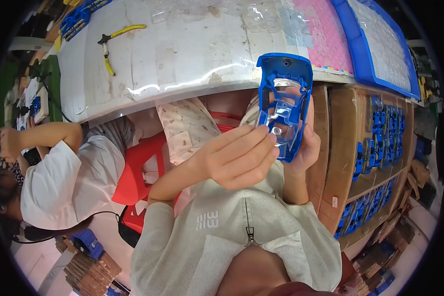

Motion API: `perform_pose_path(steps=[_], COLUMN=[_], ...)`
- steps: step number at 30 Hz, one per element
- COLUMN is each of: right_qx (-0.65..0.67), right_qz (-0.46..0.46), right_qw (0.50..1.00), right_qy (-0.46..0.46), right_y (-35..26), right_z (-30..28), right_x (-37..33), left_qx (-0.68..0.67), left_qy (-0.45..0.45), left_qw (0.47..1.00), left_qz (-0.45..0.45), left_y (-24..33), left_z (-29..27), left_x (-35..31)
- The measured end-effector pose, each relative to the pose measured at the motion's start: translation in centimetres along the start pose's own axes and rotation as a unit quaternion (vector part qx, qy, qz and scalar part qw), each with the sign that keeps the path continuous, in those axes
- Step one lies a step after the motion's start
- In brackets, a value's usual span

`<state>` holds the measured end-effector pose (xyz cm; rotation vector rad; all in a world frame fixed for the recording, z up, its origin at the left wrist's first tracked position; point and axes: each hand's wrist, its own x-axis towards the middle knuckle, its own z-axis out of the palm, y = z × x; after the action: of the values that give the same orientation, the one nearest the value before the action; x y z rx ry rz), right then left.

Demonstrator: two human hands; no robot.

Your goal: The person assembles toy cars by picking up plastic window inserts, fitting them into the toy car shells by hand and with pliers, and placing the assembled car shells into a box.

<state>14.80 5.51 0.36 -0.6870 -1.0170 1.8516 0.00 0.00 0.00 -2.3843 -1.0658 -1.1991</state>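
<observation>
A blue plastic toy car body (301, 133), hollow side facing me, is held up in front of my chest past the table's near edge. My right hand (309, 150) grips it from the right and underneath, with fingers showing through its openings. A clear plastic window piece (281, 116) lies inside the shell. My left hand (241, 155) is closed, its fingertips pinching or pressing the near end of that clear piece. Just what the left fingertips touch is partly hidden.
On the white table (192, 64) lie yellow-handled pliers (112, 42) and clear plastic parts (256, 17). A blue tray (365, 59) stands at the right, above cardboard boxes (340, 128) holding several blue car bodies (380, 123). Another person (69, 182) sits at the left by a red stool (138, 167).
</observation>
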Motion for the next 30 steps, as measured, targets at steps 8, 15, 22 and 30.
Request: perform_pose_path(steps=[8, 15, 22, 30], right_qx=[0.006, 0.073, 0.055, -0.257], right_qz=[-0.011, 0.051, -0.003, -0.062], right_qw=[1.0, 0.996, 0.997, 0.964], right_qy=[0.029, 0.012, -0.057, 0.024], right_y=[0.0, 0.0, 0.1, -0.2], right_z=[0.3, 0.7, 0.6, 1.3], right_x=[0.0, -0.4, 0.5, 2.2], left_qx=[0.131, -0.009, -0.267, -0.127], left_qy=[-0.032, 0.175, -0.004, 0.041], left_qw=[0.977, 0.944, 0.796, 0.872], left_qz=[-0.163, -0.28, -0.543, -0.471], left_y=[1.4, 0.3, -1.2, -1.3], left_z=[1.2, 0.9, 1.4, 3.2], left_x=[2.4, 2.9, 3.9, 2.9])
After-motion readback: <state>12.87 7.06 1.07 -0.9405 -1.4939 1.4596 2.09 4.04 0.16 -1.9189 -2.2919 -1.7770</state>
